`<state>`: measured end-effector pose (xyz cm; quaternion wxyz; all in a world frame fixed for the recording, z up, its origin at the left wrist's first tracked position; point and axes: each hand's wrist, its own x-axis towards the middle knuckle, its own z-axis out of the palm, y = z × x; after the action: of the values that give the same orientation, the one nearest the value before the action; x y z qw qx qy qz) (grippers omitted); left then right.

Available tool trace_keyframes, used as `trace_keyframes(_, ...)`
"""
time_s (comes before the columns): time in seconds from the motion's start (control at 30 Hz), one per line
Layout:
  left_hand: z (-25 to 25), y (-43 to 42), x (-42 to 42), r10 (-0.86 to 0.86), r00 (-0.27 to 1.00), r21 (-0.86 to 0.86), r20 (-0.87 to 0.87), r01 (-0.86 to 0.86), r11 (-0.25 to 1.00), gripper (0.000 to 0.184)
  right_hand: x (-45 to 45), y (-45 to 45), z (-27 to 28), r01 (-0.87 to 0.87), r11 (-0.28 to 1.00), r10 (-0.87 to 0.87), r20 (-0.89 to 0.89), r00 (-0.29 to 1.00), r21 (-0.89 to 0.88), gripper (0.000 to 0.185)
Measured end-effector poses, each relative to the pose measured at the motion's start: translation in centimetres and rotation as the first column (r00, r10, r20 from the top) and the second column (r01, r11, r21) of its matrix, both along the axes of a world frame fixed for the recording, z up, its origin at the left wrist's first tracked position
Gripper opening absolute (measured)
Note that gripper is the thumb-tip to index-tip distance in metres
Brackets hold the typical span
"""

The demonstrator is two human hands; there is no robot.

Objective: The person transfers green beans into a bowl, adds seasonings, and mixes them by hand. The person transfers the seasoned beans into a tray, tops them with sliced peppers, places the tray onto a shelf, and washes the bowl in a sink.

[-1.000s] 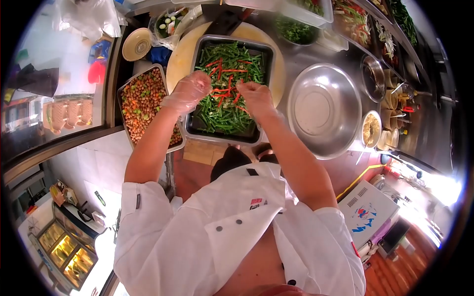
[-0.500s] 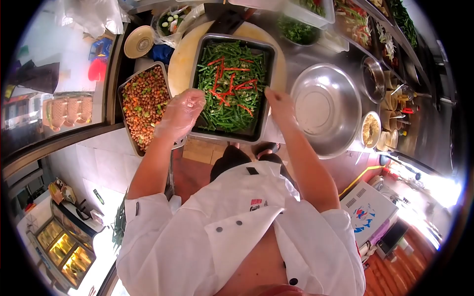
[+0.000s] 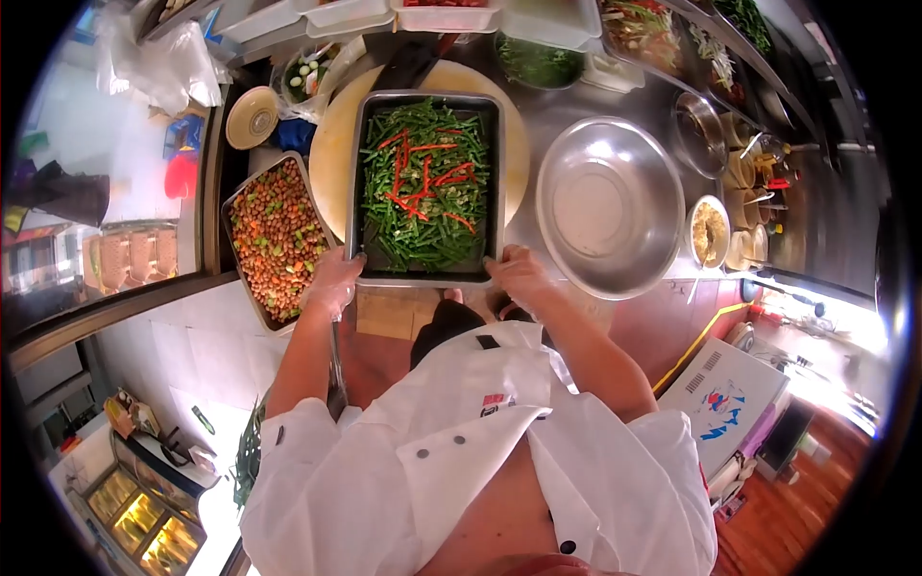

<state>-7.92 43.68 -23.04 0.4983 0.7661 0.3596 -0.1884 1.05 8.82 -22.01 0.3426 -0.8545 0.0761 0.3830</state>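
A rectangular metal tray [image 3: 495,192] sits over the round wooden chopping board [image 3: 331,144]. In it lie cut green beans [image 3: 413,230] with strips of red pepper [image 3: 415,204] on top. My left hand [image 3: 333,278], in a clear plastic glove, grips the tray's near left corner, thumb on the rim. At the near right corner, my right hand [image 3: 519,276] is closed on the rim, also gloved as far as I can make out. The fingers under the tray are hidden.
Left of the board is a tray of peanuts with diced vegetables [image 3: 279,240]. A wide steel basin [image 3: 610,206] stands to the right, beside a bowl of chopped yellowish food [image 3: 709,232]. A cleaver [image 3: 413,62] lies at the board's far edge, before several white tubs [image 3: 447,17].
Both hands have moved from the tray's sides down to its near corners and now grip them. The whole view has shifted a little.
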Motion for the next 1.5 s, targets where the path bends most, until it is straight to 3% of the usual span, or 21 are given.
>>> trace_keyframes(0.03,-0.2,-0.2,-0.9,0.112,0.986,-0.209,0.127,-0.084,0.974,0.014,0.1,-0.2,0.9,0.014,1.000,-0.014,-0.007,1.000,-0.006,0.045)
trace_keyframes(0.07,0.7,-0.7,-1.3,0.105,0.984,-0.208,0.141,-0.074,0.975,0.014,0.3,-0.4,1.9,0.028,1.000,-0.028,-0.015,0.999,-0.011,0.045)
trace_keyframes(0.13,3.7,-2.2,-2.2,0.283,0.958,-0.313,0.035,-0.258,0.914,0.013,0.1,-1.2,5.3,0.146,0.969,-0.124,-0.118,0.985,0.200,0.047)
trace_keyframes(0.2,5.1,-3.9,-3.0,0.304,0.952,-0.295,0.032,-0.282,0.913,0.013,-0.4,-3.7,4.0,0.012,0.989,-0.012,0.003,1.000,0.145,0.042)
trace_keyframes(0.27,4.0,-5.1,-4.8,0.171,0.956,-0.120,0.240,-0.145,0.982,0.018,-0.7,-5.2,6.8,-0.097,0.995,0.097,0.107,0.990,0.002,0.040)
trace_keyframes(0.4,6.5,-8.8,-4.2,-0.026,0.947,-0.006,0.320,0.030,1.000,0.023,-2.0,-9.8,12.6,0.103,0.982,-0.118,0.093,0.989,0.159,0.043)
trace_keyframes(0.47,7.8,-12.1,-2.2,0.033,0.877,-0.177,0.479,0.060,0.982,0.026,-2.0,-13.4,14.6,0.142,0.982,-0.156,0.112,0.981,0.125,0.043)
trace_keyframes(0.5,10.0,-14.5,-0.8,-0.030,0.894,-0.118,0.446,0.091,0.989,0.027,-1.9,-15.3,15.3,0.200,0.974,-0.213,0.139,0.967,0.105,0.045)
trace_keyframes(0.6,12.2,-20.9,3.4,-0.093,0.837,-0.231,0.539,0.254,0.939,0.024,-1.2,-21.7,18.8,0.298,0.954,-0.297,0.207,0.932,0.028,0.046)
trace_keyframes(0.73,14.3,-31.7,8.9,-0.139,0.783,-0.290,0.607,0.381,0.878,0.020,-0.6,-32.9,21.0,0.395,0.909,-0.416,0.341,0.843,0.132,0.040)
trace_keyframes(0.87,16.8,-43.6,15.3,-0.243,0.747,-0.312,0.619,0.518,0.796,0.014,1.9,-44.1,25.5,0.480,0.834,-0.552,0.438,0.710,0.272,0.032)
trace_keyframes(0.93,18.2,-49.3,17.4,-0.257,0.790,-0.333,0.557,0.496,0.802,0.015,3.0,-50.2,25.1,0.506,0.822,-0.566,0.465,0.681,0.261,0.030)
trace_keyframes(1.0,18.9,-53.8,20.1,-0.283,0.796,-0.270,0.535,0.479,0.836,0.018,5.0,-53.6,28.9,0.564,0.797,-0.594,0.455,0.664,0.216,0.029)
trace_keyframes(1.07,18.6,-57.7,26.5,-0.255,0.819,-0.233,0.514,0.419,0.877,0.020,12.6,-59.3,25.2,0.519,0.772,-0.635,0.454,0.624,0.366,0.031)
trace_keyframes(1.17,23.0,-62.4,29.4,-0.166,0.747,-0.171,0.643,0.352,0.920,0.025,17.6,-62.3,28.4,0.401,0.827,-0.558,0.496,0.665,0.393,0.034)
trace_keyframes(1.2,22.8,-62.6,31.4,-0.158,0.838,-0.177,0.523,0.287,0.941,0.030,19.5,-63.1,28.5,0.400,0.817,-0.566,0.444,0.695,0.416,0.035)
trace_keyframes(1.3,22.2,-63.7,36.8,-0.079,0.808,-0.215,0.584,0.248,0.945,0.044,26.3,-66.2,24.8,0.216,0.948,-0.319,0.702,0.637,0.235,0.049)
trace_keyframes(1.33,22.3,-64.5,38.2,-0.036,0.791,-0.185,0.611,0.186,0.965,0.048,29.1,-67.1,22.4,0.183,0.935,-0.352,0.751,0.558,0.303,0.048)
trace_keyframes(1.37,22.5,-64.7,39.8,-0.018,0.831,-0.281,0.556,0.209,0.937,0.045,30.6,-67.1,22.9,0.167,0.937,-0.346,0.756,0.556,0.306,0.048)
trace_keyframes(1.43,24.4,-66.4,41.6,0.046,0.831,-0.319,0.555,0.162,0.934,0.035,34.1,-66.3,24.2,0.323,0.628,-0.710,0.353,0.609,0.708,0.040)
trace_keyframes(1.5,24.8,-67.9,44.6,0.172,0.853,-0.444,0.492,0.075,0.893,0.031,40.0,-66.7,22.0,0.288,0.524,-0.743,0.264,0.615,0.802,0.036)
